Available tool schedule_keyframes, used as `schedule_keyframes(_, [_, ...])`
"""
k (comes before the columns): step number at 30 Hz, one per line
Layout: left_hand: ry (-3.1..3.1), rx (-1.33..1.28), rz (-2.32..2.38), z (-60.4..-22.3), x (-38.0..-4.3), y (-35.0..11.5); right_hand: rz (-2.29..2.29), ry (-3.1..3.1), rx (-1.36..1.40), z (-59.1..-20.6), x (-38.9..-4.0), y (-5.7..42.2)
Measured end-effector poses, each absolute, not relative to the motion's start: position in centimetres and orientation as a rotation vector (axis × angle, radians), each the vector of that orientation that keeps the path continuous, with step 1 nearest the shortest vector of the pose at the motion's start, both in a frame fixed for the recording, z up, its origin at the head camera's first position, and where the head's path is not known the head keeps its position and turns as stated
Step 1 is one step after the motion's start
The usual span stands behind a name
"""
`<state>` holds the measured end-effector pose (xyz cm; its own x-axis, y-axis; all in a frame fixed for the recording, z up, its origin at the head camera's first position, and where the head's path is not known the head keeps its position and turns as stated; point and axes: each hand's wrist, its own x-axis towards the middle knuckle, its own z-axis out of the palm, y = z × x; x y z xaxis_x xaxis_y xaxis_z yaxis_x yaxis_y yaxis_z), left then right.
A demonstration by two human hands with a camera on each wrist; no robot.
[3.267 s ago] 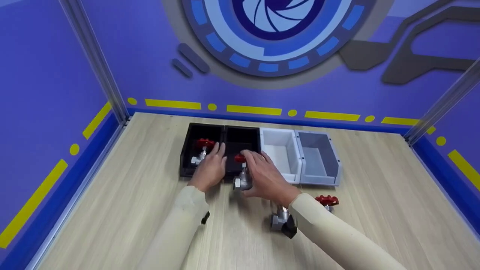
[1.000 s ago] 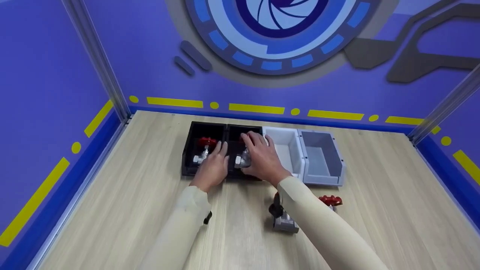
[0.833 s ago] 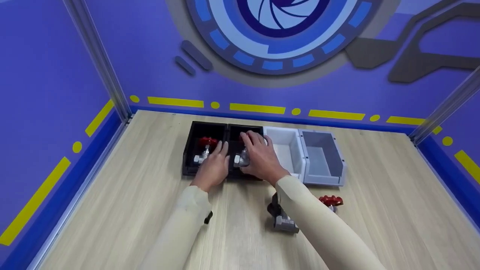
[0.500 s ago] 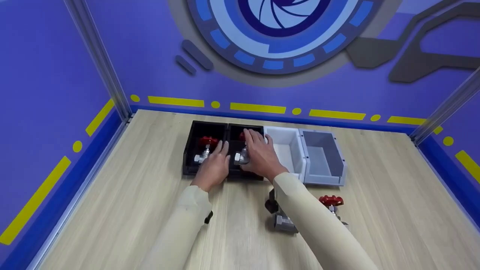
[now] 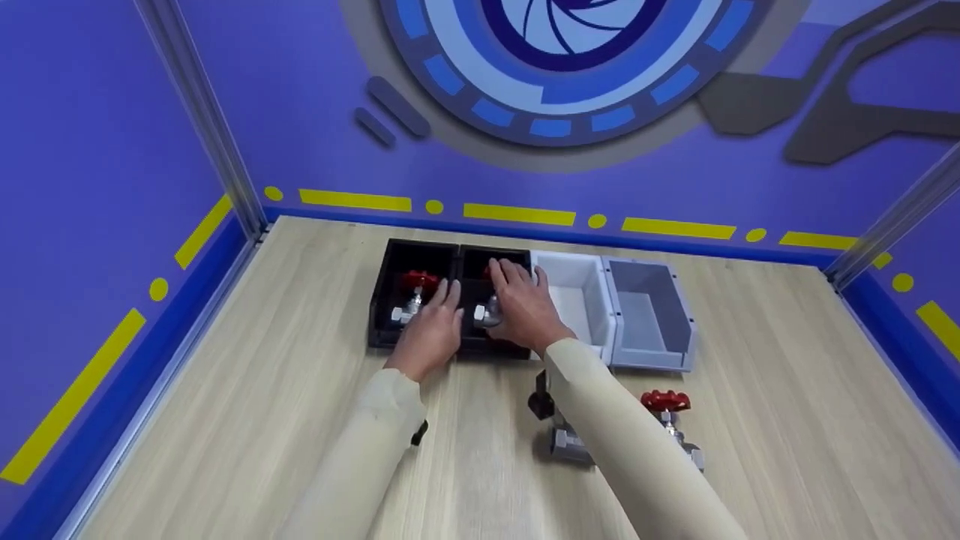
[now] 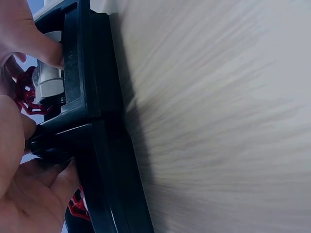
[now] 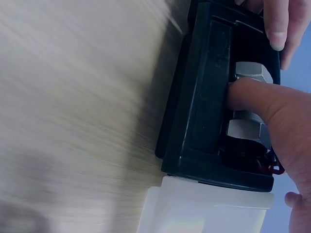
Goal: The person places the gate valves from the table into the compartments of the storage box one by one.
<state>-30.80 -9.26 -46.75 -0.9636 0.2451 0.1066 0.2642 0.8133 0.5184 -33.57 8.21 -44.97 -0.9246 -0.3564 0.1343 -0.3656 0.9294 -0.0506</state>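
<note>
Two black bins stand side by side. In the left one (image 5: 380, 335) lies a metal valve (image 5: 407, 313) with a red handwheel. My left hand (image 5: 426, 337) grips the wall between the two bins, its fingers over the edge. Inside the right black bin (image 7: 206, 92), my right hand (image 5: 526, 309) holds a second red-wheeled valve (image 7: 244, 130); the thumb lies across the metal body and the fingers reach over the wheel, hiding most of it. In the left wrist view this valve body (image 6: 49, 87) shows behind the bin's front edge.
To the right adjoin a white bin (image 5: 571, 304) and a grey bin (image 5: 651, 361). On the wooden table (image 5: 480, 480), near my right sleeve (image 5: 622, 427), are a red-wheeled valve (image 5: 666, 401) and a grey metal fitting (image 5: 570, 448), both partly covered by the sleeve. Blue walls enclose the back and sides.
Since the earliest frame, my right hand has carried its valve from the front edge back and down into the right black bin. My left hand has stayed at the dividing wall.
</note>
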Motion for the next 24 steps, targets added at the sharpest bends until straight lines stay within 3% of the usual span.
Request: schedule_keyframes(24, [-2.924, -0.446, -0.806, -46.9, -30.7, -9.1, 0.203, -3.075, 0.637, -45.5, -35.3, 7.9])
